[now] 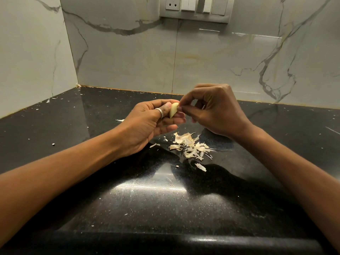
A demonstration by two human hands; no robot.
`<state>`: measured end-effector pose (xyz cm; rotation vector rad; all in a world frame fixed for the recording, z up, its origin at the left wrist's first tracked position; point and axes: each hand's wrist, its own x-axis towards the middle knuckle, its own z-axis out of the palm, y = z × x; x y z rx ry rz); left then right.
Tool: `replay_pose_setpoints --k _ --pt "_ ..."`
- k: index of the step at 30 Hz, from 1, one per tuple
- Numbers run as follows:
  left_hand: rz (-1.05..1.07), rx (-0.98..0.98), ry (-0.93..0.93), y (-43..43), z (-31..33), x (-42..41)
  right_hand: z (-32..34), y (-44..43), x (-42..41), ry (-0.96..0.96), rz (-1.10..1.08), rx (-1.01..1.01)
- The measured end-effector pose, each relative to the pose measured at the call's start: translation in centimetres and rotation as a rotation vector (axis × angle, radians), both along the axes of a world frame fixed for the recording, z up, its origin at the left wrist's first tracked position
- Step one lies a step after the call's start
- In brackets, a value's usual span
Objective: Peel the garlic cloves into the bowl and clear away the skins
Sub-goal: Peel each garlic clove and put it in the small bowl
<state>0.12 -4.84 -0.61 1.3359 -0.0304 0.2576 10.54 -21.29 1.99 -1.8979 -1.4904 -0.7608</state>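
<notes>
My left hand [152, 124] holds a pale garlic clove [173, 109] between thumb and fingers, a little above the black counter [139, 196]. A ring sits on that thumb. My right hand [215, 111] meets it from the right, its thumb and forefinger pinching at the clove's upper tip, where a bit of skin seems to cling. Below the hands a pile of dry garlic skins [191, 147] lies on the counter. No bowl is in view.
Loose skin flakes lie scattered around: one [201, 166] just below the pile, one [120, 120] left of my left hand, smaller bits toward the back left corner. Marble walls close the counter at the back and left. A switch panel [196, 8] sits high on the back wall.
</notes>
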Motion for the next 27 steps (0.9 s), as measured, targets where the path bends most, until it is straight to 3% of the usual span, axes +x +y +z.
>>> replay_pose_setpoints --k 7,14,20,27 --pt "0.012 0.002 0.005 -0.09 -0.01 0.12 0.01 -0.10 0.03 0.019 0.015 -0.042" --pt "0.081 0.025 -0.036 0.51 -0.11 0.43 0.60 -0.54 0.52 0.060 -0.090 0.085" --pt "0.118 0.049 -0.050 0.15 -0.08 0.45 0.65 -0.45 0.55 0.288 0.044 -0.055" --pt "0.150 0.091 -0.078 -0.12 -0.08 0.36 0.23 -0.11 0.49 0.276 0.125 -0.085"
